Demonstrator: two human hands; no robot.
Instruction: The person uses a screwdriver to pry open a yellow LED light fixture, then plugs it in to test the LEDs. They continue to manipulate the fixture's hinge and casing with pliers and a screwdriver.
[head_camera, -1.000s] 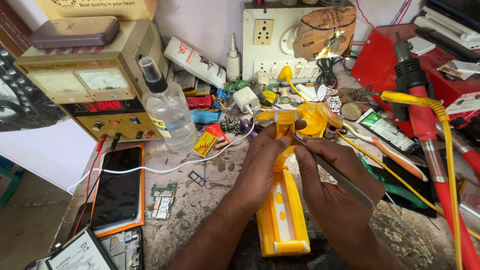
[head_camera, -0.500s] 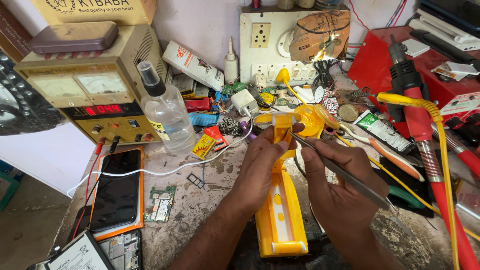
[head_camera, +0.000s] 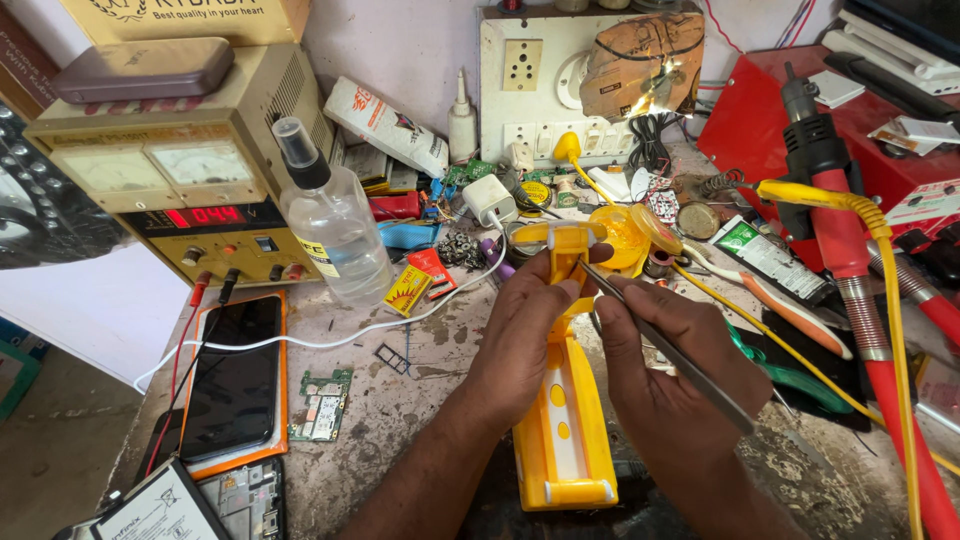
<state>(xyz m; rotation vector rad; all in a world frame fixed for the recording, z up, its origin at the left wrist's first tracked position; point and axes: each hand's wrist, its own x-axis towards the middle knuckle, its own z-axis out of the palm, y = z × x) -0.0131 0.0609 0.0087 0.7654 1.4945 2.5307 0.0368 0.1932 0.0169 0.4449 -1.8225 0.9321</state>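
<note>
Risk: left hand (head_camera: 525, 330) fingers pinch the yellow holder (head_camera: 562, 420), right hand (head_camera: 665, 375) fingers grip tweezers (head_camera: 665, 350); a slipped tip could jab the left thumb.

Since a second ago, my right hand (head_camera: 675, 370) has drawn back toward me and settled lower on the counter (head_camera: 400, 400), so the tweezers (head_camera: 660, 345) now lie at a flatter slant. Their tip has slid up along the yellow holder (head_camera: 560, 440) and now sits against its top, just beside the thumb of my left hand (head_camera: 525, 335). My left hand has shifted a little higher on the holder, its grip closer to the crossbar. My view has tipped slightly, so the clear spray bottle (head_camera: 330, 225) and the phone (head_camera: 235, 380) sit a touch lower in the picture.
</note>
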